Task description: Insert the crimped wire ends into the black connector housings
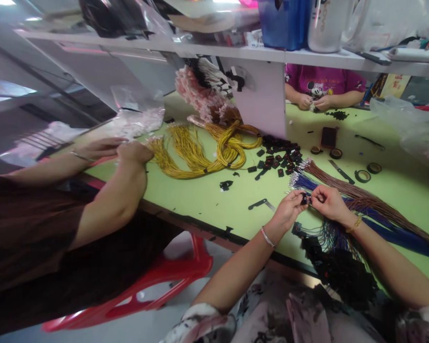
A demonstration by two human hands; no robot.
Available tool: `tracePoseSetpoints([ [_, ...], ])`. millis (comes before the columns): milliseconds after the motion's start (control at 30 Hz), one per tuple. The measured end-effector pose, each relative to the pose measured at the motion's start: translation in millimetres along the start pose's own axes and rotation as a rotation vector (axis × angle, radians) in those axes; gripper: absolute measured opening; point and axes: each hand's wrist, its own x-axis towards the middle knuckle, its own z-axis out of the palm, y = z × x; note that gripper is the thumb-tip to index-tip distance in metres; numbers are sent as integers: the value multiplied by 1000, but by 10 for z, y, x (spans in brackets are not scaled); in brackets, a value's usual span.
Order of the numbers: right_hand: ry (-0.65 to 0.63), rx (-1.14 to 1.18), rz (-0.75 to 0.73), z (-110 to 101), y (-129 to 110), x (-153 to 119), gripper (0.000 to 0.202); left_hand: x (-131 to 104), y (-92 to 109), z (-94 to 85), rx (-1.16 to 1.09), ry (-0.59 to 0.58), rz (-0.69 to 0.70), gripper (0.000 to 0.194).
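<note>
Between the fingers of my left hand (289,208) sits a small black connector housing (303,198). My right hand (327,202), fingers pinched, holds a thin wire (309,200) at the housing; whether its end is inside I cannot tell. Just behind my hands lie a blue wire bundle (302,182) and a brown wire bundle (321,176), both with bare metal terminals at the left end. Below my right wrist, finished-looking wires with black connectors (339,262) hang over the table edge onto my lap.
Loose black housings (280,155) are heaped behind my hands, left of the bundles. Yellow wire bundles (189,162) lie farther left. A folding blade (260,204), a knife (341,171) and tape rolls (362,176) are on the green table (207,209). One co-worker (103,190) sits left, another (321,90) opposite, under the shelf (218,50).
</note>
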Motion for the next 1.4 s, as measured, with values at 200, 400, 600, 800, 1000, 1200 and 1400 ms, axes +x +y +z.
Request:
tracePoseSetpoints([
  [200,-30,-149,-57,-22,-46,-15,9,5,-7,-21,42,-13,8,22],
  [400,-120,-371,-213,28,16,-32,13,-20,-28,-9,130,7,2,26],
  [600,-114,-285,-187,27,30,-39,14,-28,8,12,71,27,-32,25],
  [800,-108,-251,-77,73,-56,-77,11,-48,5,16,154,70,1,26],
  [1000,-185,15,40,-137,35,23,24,-402,-48,244,532,5,272,15],
  [1200,-248,-291,106,-121,112,70,12,-871,-335,522,1082,-824,499,19],
  [1400,-228,-408,102,63,56,-45,14,-716,-129,521,1003,-633,473,20],
])
